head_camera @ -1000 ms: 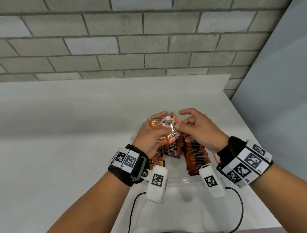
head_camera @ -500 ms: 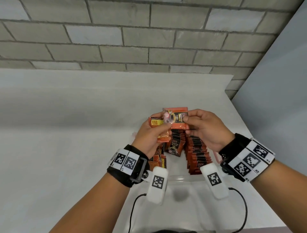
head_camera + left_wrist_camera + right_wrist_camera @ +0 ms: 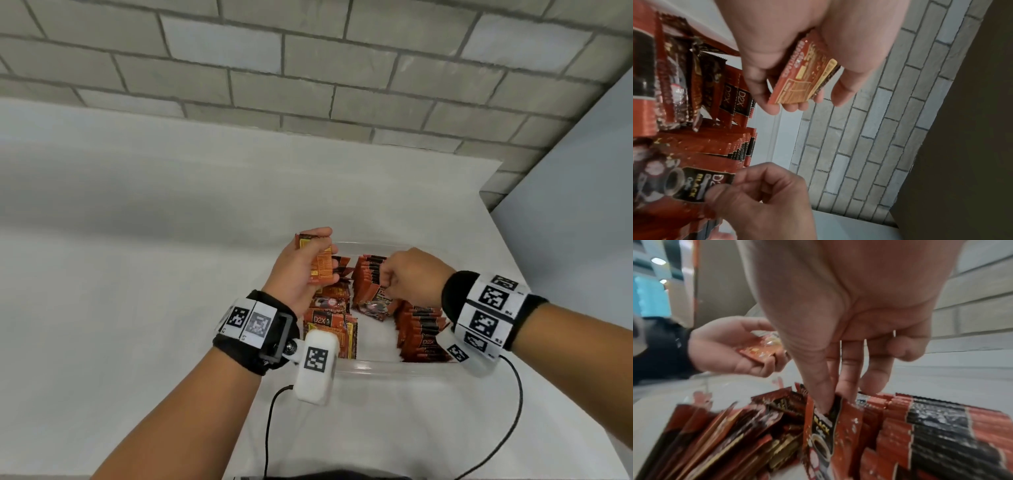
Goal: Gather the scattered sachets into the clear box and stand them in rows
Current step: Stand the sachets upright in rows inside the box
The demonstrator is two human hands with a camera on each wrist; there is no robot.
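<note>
Head view: on the white tabletop [image 3: 137, 274] sits the clear box [image 3: 383, 366], holding red-and-black coffee sachets [image 3: 423, 330] in rough rows, some leaning. The left hand [image 3: 298, 274] is raised over the box's left side, fingers curled round a small stack of orange-backed sachets [image 3: 320, 265]. The right hand [image 3: 411, 277] pinches the top of one D2X sachet [image 3: 378, 301] in the middle row. Left wrist view: the left hand [image 3: 797, 53] clasps its stack [image 3: 803, 81] between thumb and fingers, while the right hand [image 3: 764, 198] pinches the black-labelled sachet [image 3: 694, 183]. Right wrist view: thumb and fingers [image 3: 846, 369] grip that upright sachet [image 3: 826, 426] among the packed rows [image 3: 941, 426]; the left hand [image 3: 731, 345] holds its stack [image 3: 760, 350] behind.
</note>
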